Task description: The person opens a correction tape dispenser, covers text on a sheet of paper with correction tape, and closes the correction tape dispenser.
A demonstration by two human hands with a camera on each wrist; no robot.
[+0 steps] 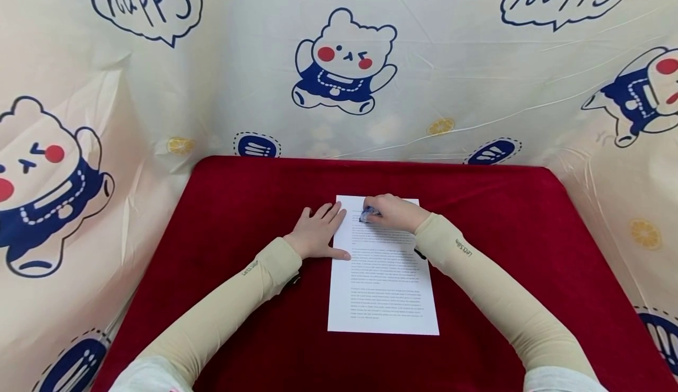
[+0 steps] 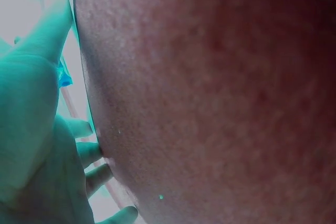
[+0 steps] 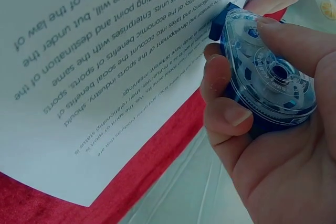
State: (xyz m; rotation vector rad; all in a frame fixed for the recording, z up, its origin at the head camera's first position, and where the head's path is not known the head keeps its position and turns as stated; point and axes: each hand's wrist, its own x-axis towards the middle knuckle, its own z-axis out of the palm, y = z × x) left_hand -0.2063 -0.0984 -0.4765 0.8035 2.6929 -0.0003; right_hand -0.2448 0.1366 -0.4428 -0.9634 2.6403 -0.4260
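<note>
A printed sheet of paper [image 1: 384,268] lies on the red cloth. My right hand [image 1: 394,212] grips a blue, see-through correction tape dispenser [image 3: 268,72] over the upper lines of text. In the right wrist view the thumb lies along its side and the fingers curl round it; its blue tip [image 3: 218,27] is at the paper, though contact is hard to tell. My left hand [image 1: 318,233] lies flat with spread fingers at the sheet's left edge, its fingertips and thumb on the paper. The left wrist view shows this hand [image 2: 31,114] tinted green at the side.
A dark red velvet cloth [image 1: 238,203] covers the table. Behind and beside it hangs a pale curtain [image 1: 450,86] printed with cartoon bears and "happy" bubbles. Both forearms wear beige sleeves [image 1: 222,309].
</note>
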